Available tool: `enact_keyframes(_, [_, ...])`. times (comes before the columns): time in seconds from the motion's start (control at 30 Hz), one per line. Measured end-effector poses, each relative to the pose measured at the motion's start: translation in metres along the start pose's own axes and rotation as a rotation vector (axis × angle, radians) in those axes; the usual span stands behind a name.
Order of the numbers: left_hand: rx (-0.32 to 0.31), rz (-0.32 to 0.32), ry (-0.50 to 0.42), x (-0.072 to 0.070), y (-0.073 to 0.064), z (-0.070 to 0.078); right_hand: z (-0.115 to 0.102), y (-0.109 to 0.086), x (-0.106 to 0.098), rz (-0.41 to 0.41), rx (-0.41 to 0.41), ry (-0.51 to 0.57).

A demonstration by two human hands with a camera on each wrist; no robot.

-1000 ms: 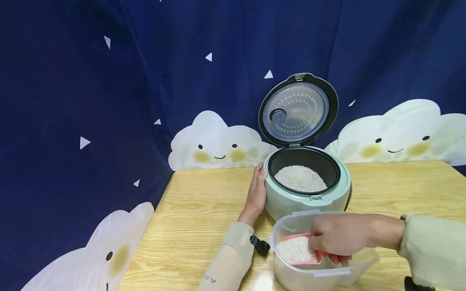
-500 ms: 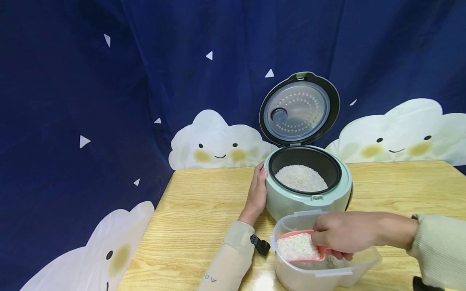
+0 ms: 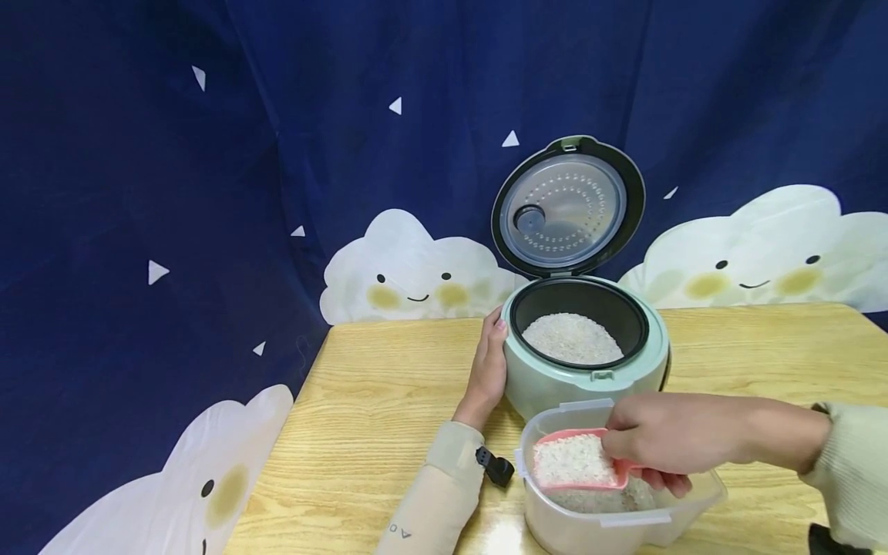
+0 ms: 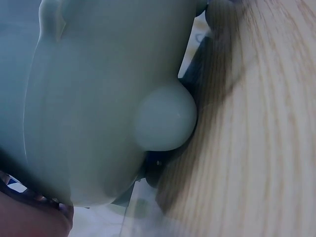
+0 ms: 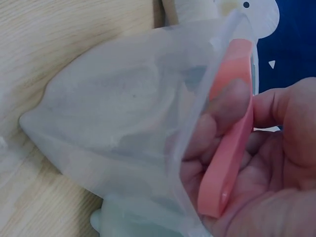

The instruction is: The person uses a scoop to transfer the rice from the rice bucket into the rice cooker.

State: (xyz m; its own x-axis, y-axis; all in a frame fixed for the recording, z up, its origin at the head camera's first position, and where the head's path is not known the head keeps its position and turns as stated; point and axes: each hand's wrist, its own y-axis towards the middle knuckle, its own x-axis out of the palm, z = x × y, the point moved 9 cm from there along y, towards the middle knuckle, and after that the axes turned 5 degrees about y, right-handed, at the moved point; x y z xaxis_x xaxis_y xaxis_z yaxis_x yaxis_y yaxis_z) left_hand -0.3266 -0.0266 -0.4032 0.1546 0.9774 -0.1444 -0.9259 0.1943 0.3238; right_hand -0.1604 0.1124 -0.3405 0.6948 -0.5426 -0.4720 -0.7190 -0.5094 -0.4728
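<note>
My right hand (image 3: 683, 432) grips the handle of a pink scoop (image 3: 624, 472) heaped with white rice (image 3: 572, 461). The scoop is held over rice inside a translucent plastic bin (image 3: 590, 528). In the right wrist view, fingers and thumb close round the pink handle (image 5: 229, 158), partly behind the bin wall. A pale green rice cooker (image 3: 555, 389) stands behind the bin, its lid (image 3: 572, 208) raised, with rice (image 3: 572, 339) in its dark inner pot. My left hand (image 3: 488, 374) rests along the cooker's left side, fingers extended; the left wrist view shows mostly the cooker's body (image 4: 98, 98).
All this stands on a light wooden table (image 3: 388, 401), with a blue curtain (image 3: 388, 154) printed with clouds behind it. A dark cord shows at the cooker's right side. A small black device (image 3: 496, 467) is strapped to the left wrist.
My right hand has lifted the rice-filled scoop slightly and moved a little to the right, revealing more of the rice in the bin. The left hand and the rice cooker stay in place.
</note>
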Motion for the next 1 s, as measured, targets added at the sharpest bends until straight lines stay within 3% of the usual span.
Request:
enact_keyframes(0.8, [0.000, -0.003, 0.002, 0.001, 0.000, -0.001, 0.022, -0.022, -0.025, 0.048, 0.029, 0.105])
enact_keyframes(1.0, [-0.001, 0.001, 0.007, 0.000, 0.000, -0.001, 0.021, -0.025, -0.028, 0.044, -0.019, 0.158])
